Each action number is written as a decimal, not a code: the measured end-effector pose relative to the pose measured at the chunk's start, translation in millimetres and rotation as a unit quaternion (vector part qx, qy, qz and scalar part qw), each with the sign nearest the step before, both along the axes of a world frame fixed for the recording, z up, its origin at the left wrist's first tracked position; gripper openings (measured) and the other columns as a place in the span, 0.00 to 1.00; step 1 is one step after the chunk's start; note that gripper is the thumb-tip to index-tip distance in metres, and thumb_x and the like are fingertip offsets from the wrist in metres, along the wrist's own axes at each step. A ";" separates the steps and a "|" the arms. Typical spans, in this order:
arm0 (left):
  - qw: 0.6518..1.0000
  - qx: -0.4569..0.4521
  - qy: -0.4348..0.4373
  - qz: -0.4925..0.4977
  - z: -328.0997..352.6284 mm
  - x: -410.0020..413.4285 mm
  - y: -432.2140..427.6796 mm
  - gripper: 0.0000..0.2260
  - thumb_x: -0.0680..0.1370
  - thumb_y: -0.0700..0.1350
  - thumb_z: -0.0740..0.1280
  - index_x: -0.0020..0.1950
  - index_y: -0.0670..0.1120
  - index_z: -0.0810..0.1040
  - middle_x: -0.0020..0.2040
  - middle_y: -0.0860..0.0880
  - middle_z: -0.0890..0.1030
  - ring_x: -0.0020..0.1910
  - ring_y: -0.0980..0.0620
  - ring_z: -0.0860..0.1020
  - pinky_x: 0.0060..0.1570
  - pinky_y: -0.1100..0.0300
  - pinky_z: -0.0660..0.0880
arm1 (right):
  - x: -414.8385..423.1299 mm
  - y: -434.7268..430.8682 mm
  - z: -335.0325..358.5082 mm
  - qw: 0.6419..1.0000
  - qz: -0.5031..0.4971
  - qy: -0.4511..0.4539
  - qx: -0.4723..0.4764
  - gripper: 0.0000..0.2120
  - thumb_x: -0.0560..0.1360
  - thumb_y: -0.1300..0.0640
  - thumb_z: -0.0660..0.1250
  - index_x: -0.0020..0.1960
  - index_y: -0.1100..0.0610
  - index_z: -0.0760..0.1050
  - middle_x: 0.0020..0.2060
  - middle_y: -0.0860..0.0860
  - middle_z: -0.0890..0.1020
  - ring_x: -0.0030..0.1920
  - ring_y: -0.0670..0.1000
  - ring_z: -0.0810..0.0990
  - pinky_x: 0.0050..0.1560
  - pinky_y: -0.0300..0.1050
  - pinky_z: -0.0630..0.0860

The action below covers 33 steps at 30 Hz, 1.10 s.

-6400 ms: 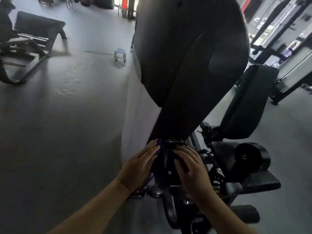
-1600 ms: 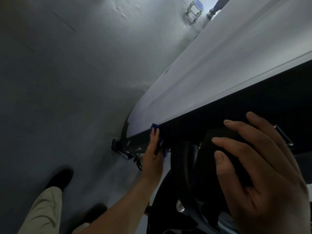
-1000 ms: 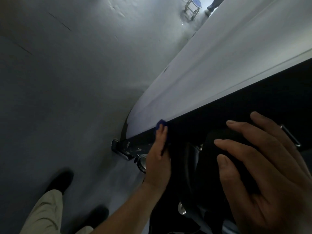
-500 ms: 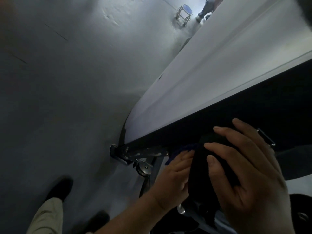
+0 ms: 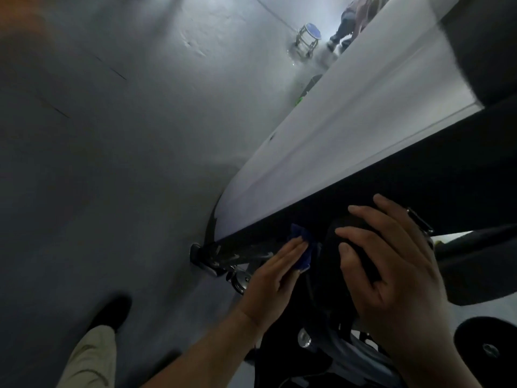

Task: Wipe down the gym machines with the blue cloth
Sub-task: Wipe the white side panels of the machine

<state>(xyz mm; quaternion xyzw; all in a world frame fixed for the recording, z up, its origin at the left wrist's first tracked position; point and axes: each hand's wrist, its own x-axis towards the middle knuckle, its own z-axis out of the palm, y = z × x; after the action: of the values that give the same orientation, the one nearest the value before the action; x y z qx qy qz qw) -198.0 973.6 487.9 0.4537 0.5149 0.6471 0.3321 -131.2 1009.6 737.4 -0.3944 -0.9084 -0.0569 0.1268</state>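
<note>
The blue cloth (image 5: 302, 247) is bunched against the black frame (image 5: 363, 186) of a gym machine, just under its long white panel (image 5: 335, 130). My left hand (image 5: 275, 275) presses the cloth onto the frame with straight fingers; most of the cloth is hidden under them. Right beside it, my right hand (image 5: 391, 275) lies spread over a rounded black part (image 5: 353, 226) of the machine, fingers only slightly bent. The two hands are a few centimetres apart.
Grey floor fills the left. My trouser leg (image 5: 89, 357) and black shoe (image 5: 112, 312) stand near the machine's foot (image 5: 200, 254). A small stool (image 5: 307, 37) and another person's legs (image 5: 349, 21) are far off. A black roller pad (image 5: 486, 348) sits at the lower right.
My left hand has slid the cloth along the black frame from its outer end toward my right hand. The right hand has stayed on the rounded black part.
</note>
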 end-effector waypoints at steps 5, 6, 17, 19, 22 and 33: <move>0.998 -0.027 0.037 -0.043 28.0 -2.7 19.5 0.28 0.88 0.37 0.63 0.88 0.50 0.61 0.89 0.60 0.54 0.89 0.51 0.51 0.86 0.56 0.54 | -1.7 -1.1 2.0 1.000 -0.002 -0.003 0.000 0.11 0.81 0.56 0.69 0.58 0.59 0.87 0.69 0.53 0.82 0.80 0.54 0.70 0.79 0.54 0.68; 0.998 -0.024 0.041 -0.046 34.0 -6.8 27.5 0.30 0.88 0.37 0.63 0.88 0.50 0.58 0.89 0.59 0.53 0.89 0.49 0.48 0.86 0.56 0.52 | -1.7 -1.1 1.6 1.000 -0.002 -0.002 0.002 0.11 0.81 0.56 0.69 0.58 0.59 0.87 0.69 0.53 0.82 0.80 0.54 0.70 0.79 0.55 0.69; 0.974 -0.175 -0.146 -0.008 26.8 -4.0 14.0 0.31 0.89 0.44 0.65 0.87 0.61 0.54 0.84 0.58 0.68 0.81 0.62 0.68 0.82 0.54 0.65 | 1.4 -0.1 -3.5 1.000 -0.001 0.016 0.016 0.10 0.82 0.58 0.69 0.58 0.60 0.87 0.68 0.53 0.83 0.80 0.54 0.71 0.77 0.59 0.71; 0.986 -0.102 -0.129 -0.004 54.1 -10.5 22.6 0.30 0.89 0.41 0.63 0.88 0.60 0.57 0.86 0.57 0.65 0.84 0.59 0.64 0.84 0.51 0.63 | 1.5 -0.6 -4.1 1.000 0.002 0.020 0.019 0.10 0.82 0.57 0.69 0.58 0.59 0.87 0.68 0.53 0.83 0.80 0.54 0.70 0.79 0.57 0.69; 0.998 -0.002 -0.049 -0.035 79.8 -22.4 49.2 0.31 0.88 0.42 0.63 0.88 0.61 0.58 0.88 0.59 0.58 0.87 0.56 0.56 0.86 0.48 0.57 | 1.5 0.4 -5.2 1.000 0.002 0.017 0.022 0.11 0.82 0.57 0.69 0.58 0.59 0.87 0.69 0.53 0.83 0.81 0.53 0.70 0.80 0.55 0.68; 0.985 0.091 0.090 -0.113 126.8 -77.8 71.2 0.36 0.84 0.36 0.73 0.88 0.45 0.58 0.90 0.51 0.54 0.89 0.47 0.52 0.87 0.46 0.54 | 5.4 -4.6 -3.9 0.993 -0.021 0.114 0.024 0.16 0.83 0.51 0.71 0.65 0.58 0.85 0.73 0.50 0.80 0.79 0.52 0.73 0.77 0.55 0.73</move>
<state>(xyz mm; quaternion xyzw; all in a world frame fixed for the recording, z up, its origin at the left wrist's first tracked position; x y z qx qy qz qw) -275.7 1044.7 614.7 0.5935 0.4274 0.6062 0.3124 -125.7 1005.0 733.4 -0.4139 -0.8780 -0.0362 0.2376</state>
